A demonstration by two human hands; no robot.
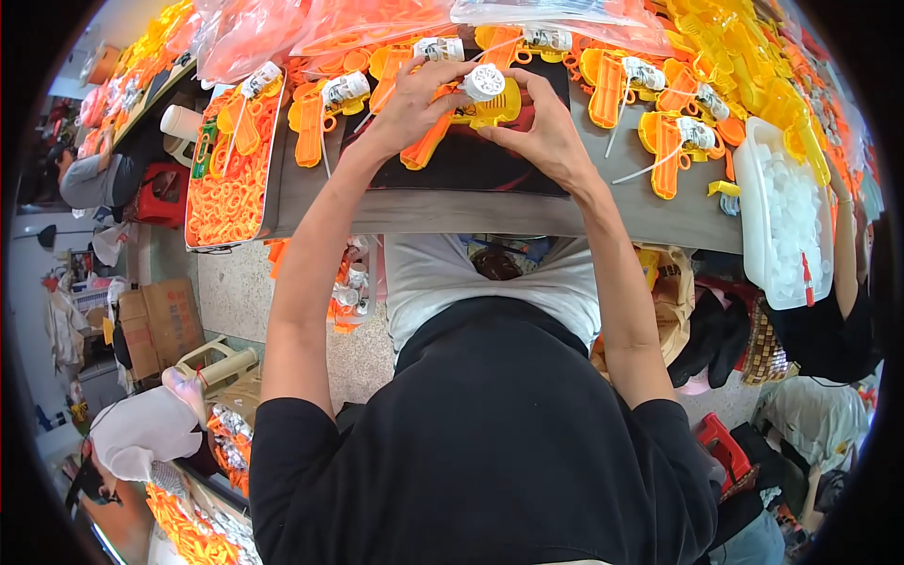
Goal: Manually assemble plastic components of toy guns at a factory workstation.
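We see both hands raised to the upper middle of the frame, over a dark mat (471, 160) on a grey table (452, 212). The left hand (407, 105) and right hand (546, 132) are close together, both clamped on one orange-and-yellow toy gun (466, 118) with a white round cap (484, 82) at its top; left fingers curl over the orange barrel end, right fingers wrap the yellow body from the right. The toy sits just above the mat, roughly centred between the two wrists. Around it: more finished toy guns (659, 132) lie in a loose row to the right on the table, each with a white part and thin white tube, and others (320, 113) to the left of the left hand. A tray of small orange rings (231, 179) fills the upper left of the table. A white bin of white caps (786, 221) stands at the right edge, a red-handled tool lying in it. Clear bags of orange parts (377, 19) crowd the top edge, and a heap of yellow shells (744, 56) piles at the upper right. Our own forearms cross the table's near edge and hide part of the mat. Another person's arm (845, 245) reaches in at the far right; a seated person (89, 179) is at the far left.
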